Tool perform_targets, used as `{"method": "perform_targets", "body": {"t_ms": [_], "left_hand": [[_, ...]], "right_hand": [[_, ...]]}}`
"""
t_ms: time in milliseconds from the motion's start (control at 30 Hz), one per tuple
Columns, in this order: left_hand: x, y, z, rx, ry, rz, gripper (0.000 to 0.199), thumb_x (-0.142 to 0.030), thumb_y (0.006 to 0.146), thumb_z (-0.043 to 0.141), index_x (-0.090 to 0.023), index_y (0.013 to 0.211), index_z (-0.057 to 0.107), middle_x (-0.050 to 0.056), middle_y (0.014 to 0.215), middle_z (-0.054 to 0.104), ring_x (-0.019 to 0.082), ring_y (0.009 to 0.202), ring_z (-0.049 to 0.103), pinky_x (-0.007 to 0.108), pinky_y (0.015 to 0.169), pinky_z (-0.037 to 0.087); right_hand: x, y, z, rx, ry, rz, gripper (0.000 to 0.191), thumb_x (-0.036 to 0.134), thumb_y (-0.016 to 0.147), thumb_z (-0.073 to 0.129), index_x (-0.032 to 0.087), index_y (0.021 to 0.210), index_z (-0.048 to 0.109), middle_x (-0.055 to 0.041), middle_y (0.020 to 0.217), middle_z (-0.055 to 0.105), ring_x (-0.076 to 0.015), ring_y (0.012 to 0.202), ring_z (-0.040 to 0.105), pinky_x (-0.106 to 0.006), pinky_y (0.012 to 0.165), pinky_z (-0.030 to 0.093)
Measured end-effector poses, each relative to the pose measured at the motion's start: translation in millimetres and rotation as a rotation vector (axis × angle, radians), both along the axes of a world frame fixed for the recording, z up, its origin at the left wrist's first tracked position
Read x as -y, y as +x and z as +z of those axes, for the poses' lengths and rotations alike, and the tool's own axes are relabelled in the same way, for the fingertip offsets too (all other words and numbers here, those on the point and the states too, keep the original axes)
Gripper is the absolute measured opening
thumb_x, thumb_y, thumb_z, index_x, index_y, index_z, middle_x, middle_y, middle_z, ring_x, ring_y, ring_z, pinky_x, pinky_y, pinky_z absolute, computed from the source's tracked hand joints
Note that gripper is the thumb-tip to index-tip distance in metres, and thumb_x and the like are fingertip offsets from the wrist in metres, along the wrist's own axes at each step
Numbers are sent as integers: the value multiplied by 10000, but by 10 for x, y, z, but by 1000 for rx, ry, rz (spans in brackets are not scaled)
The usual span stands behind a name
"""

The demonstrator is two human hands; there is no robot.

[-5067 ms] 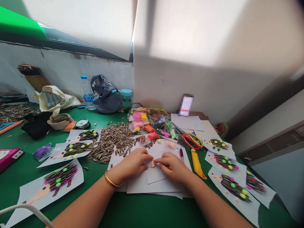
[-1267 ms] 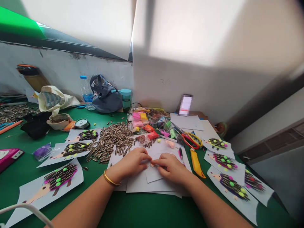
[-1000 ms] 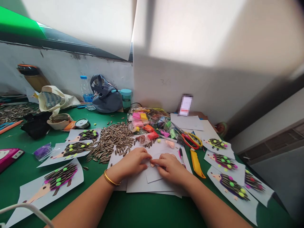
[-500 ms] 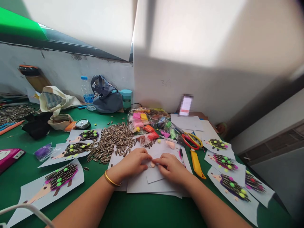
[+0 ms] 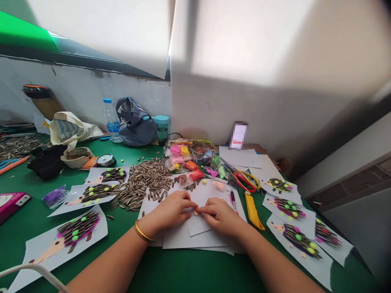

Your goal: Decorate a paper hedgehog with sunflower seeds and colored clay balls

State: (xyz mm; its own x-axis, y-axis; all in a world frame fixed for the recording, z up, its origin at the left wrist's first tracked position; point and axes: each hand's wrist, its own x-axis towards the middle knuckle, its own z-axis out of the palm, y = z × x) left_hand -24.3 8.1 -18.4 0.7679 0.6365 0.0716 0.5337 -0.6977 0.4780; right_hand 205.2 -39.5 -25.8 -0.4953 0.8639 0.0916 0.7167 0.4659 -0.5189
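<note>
A small piece of peach modelling clay [image 5: 196, 213] lies on a white sheet [image 5: 200, 228] with faint pencil lines. My left hand [image 5: 175, 208], with a gold bangle [image 5: 142, 232] at the wrist, reaches it from the left, its fingers curled and tips at the clay. From the other side my right hand [image 5: 218, 213] presses its index fingertip on the clay, the other fingers folded in. The fingertips of both hands meet there and partly hide the clay. A larger peach clay lump [image 5: 218, 186] sits on the paper beyond.
Sunflower seeds [image 5: 149, 179] are heaped left of the papers, with bagged coloured clay [image 5: 185, 158] behind. Scissors [image 5: 246, 179], a yellow cutter [image 5: 253, 211] and a pen [image 5: 233, 200] lie at right. Hedgehog pictures [image 5: 76, 232] flank both sides. A white cable [image 5: 39, 266] crosses the lower left.
Both index fingertips have closed in over the small peach clay and cover more of it. The hands otherwise stay in place.
</note>
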Motion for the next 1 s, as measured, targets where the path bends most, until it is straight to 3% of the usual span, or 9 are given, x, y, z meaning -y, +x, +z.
{"method": "perform_targets", "body": {"t_ms": [700,900,1000], "left_hand": [[3,0,-12,17,0,6,293,-271,841,624,-314,1118,713,60,1033,592,211,964,553,323,872,433],[6,6,14,19,-4,1,324,-229,825,630,-317,1127,708,58,1036,589,213,971,549,328,889,427],[7,8,24,13,-9,0,322,-220,825,624,-316,1120,710,57,1038,590,212,974,549,328,890,428]], "right_hand": [[-9,33,4,-54,11,15,397,114,841,539,325,1113,735,-24,811,656,-170,844,596,-300,801,412],[-16,28,4,-94,6,-33,385,92,826,516,258,1082,752,-41,822,686,-175,838,607,-281,761,435],[-14,20,5,-73,-12,-11,401,91,821,520,279,1093,747,-30,794,676,-169,813,600,-274,754,432]]}}
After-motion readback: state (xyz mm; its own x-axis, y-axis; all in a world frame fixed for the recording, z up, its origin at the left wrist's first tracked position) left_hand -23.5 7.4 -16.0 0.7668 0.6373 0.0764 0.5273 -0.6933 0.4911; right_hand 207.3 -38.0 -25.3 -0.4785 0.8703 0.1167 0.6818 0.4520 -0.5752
